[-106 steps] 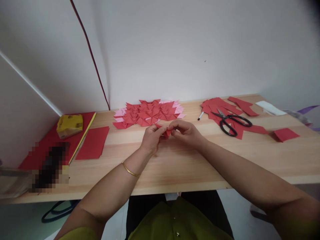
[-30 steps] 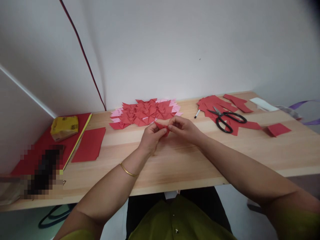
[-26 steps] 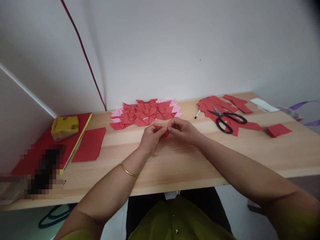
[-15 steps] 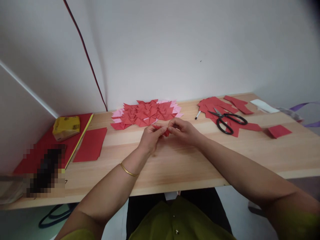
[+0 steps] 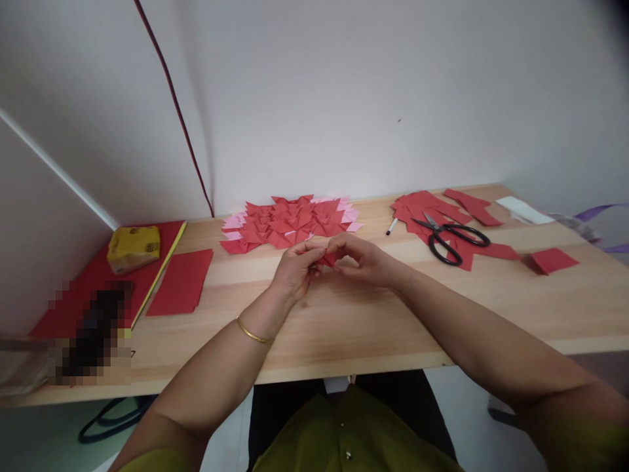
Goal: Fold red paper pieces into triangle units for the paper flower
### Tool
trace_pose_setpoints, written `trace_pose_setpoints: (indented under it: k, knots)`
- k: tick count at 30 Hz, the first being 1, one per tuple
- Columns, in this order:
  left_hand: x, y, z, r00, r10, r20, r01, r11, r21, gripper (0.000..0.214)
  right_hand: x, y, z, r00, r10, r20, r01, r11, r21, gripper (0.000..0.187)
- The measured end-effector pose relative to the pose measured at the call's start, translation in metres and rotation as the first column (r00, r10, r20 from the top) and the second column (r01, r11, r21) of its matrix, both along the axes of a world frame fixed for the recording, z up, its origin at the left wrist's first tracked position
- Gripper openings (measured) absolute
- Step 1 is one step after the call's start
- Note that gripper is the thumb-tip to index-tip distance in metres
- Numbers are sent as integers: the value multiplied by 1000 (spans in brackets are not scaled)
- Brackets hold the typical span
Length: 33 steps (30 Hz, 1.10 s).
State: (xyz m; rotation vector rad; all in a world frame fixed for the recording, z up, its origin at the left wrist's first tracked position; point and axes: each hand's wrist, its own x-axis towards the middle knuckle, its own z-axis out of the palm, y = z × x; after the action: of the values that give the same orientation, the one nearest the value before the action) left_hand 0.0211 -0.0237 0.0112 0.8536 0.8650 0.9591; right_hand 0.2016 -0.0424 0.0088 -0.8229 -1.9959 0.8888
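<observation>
Between my two hands, above the wooden table, is a small folded piece of red paper, mostly covered by the fingers. My left hand pinches it from the left, thumb on top. From the right, my right hand has its fingers curled, with the fingertips on the paper's edge. Just behind the hands lies a spread pile of folded red and pink paper pieces, with pointed corners sticking up.
Black-handled scissors lie on cut red paper at the right, beside a pen. A folded red piece sits farther right. Leftward are red sheets, a yellow packet, a yellow strip and a blurred-out dark object.
The fingers of my right hand have opened into a rounder curl at the paper, thumb lower and apart. My left hand keeps its pinch. The view has shifted slightly.
</observation>
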Motion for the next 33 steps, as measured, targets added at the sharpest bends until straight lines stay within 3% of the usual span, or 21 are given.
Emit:
trace_pose_setpoints:
  k: [6, 12, 17, 26, 33]
  knots:
    - [-1, 1, -2, 997, -53, 54, 53, 999, 8, 22, -2, 3, -4, 997, -56, -44, 58, 996, 66, 15]
    - [-3, -1, 0, 992, -109, 69, 111, 993, -33, 23, -2, 4, -3, 984, -177, 32, 168, 970, 178, 16]
    - [-1, -3, 0, 994, -105, 40, 106, 994, -24, 22, -3, 3, -2, 989, -151, -2, 150, 985, 85, 16]
    - [2, -4, -1, 997, -79, -7, 80, 997, 14, 19, -6, -2, 1, 971, -241, 0, 240, 967, -91, 19]
    - [2, -6, -6, 992, -62, -110, 79, 986, 150, 16, -8, -3, 2, 955, -296, -4, 295, 952, -81, 17]
